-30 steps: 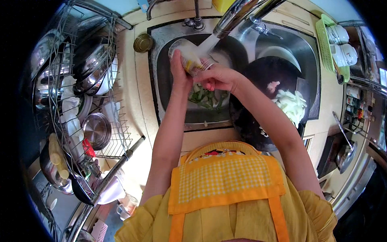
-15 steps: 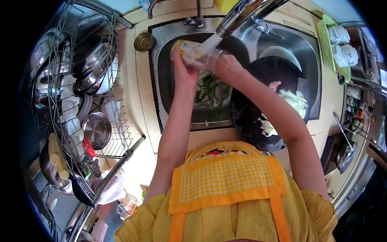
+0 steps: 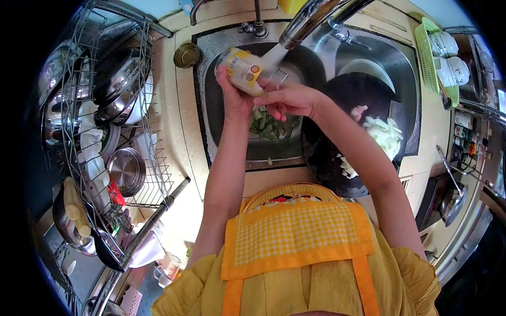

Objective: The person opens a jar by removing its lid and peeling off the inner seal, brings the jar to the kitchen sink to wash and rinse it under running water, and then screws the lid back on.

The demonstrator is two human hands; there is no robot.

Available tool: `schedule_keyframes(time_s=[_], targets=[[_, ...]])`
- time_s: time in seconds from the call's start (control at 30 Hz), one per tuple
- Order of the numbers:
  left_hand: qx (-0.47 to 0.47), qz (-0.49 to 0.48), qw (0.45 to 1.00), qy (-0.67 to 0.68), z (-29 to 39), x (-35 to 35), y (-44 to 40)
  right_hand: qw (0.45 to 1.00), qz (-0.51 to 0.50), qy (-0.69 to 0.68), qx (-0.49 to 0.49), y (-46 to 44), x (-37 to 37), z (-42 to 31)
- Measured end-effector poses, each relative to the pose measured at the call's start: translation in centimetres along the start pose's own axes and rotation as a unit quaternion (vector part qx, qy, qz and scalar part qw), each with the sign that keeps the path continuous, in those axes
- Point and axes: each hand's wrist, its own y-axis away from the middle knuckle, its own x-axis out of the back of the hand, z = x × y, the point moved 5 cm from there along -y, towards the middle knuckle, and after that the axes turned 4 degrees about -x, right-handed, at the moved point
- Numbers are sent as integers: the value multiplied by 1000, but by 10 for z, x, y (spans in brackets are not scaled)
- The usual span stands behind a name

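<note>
A clear glass jar (image 3: 243,69) with a yellow-and-white label lies tilted over the left sink basin, its mouth pointing right. My left hand (image 3: 234,95) is wrapped around its lower end. My right hand (image 3: 289,100) is at the jar's underside near the neck, thumb against it and fingers curled below; its exact contact is partly hidden. Water runs from the metal faucet (image 3: 308,26) onto the jar. Green vegetable peels (image 3: 271,126) lie in the basin beneath my hands.
A round dark board (image 3: 329,142) spans the right basin, bearing sliced pale vegetable (image 3: 383,136), a small pink piece (image 3: 359,112) and a blade. An open metal lid (image 3: 186,55) sits left of the sink. A wire dish rack (image 3: 153,163) stands left; a green basket (image 3: 426,50) holds white bowls at right.
The jar has turned so its label faces up more. My right hand has slid from around the jar's neck down to its underside. My left hand shifted slightly left.
</note>
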Motion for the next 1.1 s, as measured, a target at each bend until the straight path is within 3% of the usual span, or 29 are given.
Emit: schedule_keyframes(time_s=[0.13, 0.17, 0.23, 0.3, 0.33, 0.37, 0.4, 0.43, 0.57, 0.63, 0.73, 0.8, 0.87, 0.9, 0.93, 1.1], targets=[[-26, -72, 997, 25, 4, -9, -6, 986, -48, -147, 56, 2, -5, 0], [-25, -87, 996, 23, 4, -8, -6, 990, -22, -129, 59, 2, -2, 1], [9, -17, 1000, -4, 2, 2, -6, 993, 30, -90, 66, 4, 2, -3], [29, 37, 999, -20, 0, 7, -5, 966, 154, 189, 86, 12, 7, -15], [32, 58, 998, -24, 2, 6, -1, 917, 212, 323, 93, 17, 8, -22], [36, 80, 996, -27, 4, 5, 2, 807, 233, 526, 134, 18, 8, -25], [33, 107, 994, -14, 3, 6, 5, 652, 240, 700, 165, 17, 7, -22], [28, 133, 991, -1, 3, 6, 7, 461, 233, 836, 188, 18, 0, -20], [19, 207, 978, 24, 1, -2, 12, 452, 242, 847, 143, 15, 3, -16], [-15, 173, 985, 24, 2, -3, 7, 450, 233, 856, 100, 4, 16, -15], [-48, 145, 988, -11, 7, -1, 2, 514, 204, 825, 117, -4, 16, -14], [-55, 135, 988, -41, 11, -2, -1, 531, 196, 789, 239, -21, 25, 3], [-57, 134, 987, -65, 13, -1, 2, 692, 163, 672, 209, -18, 18, -4], [-48, 139, 987, -58, 12, 2, 3, 818, 128, 549, 111, -11, 16, -5], [-40, 143, 988, -49, 11, 5, 3, 910, 88, 405, 8, -2, 6, -7], [-5, 141, 990, -21, 9, 8, 3, 974, 74, 208, 53, 8, 0, -8]])
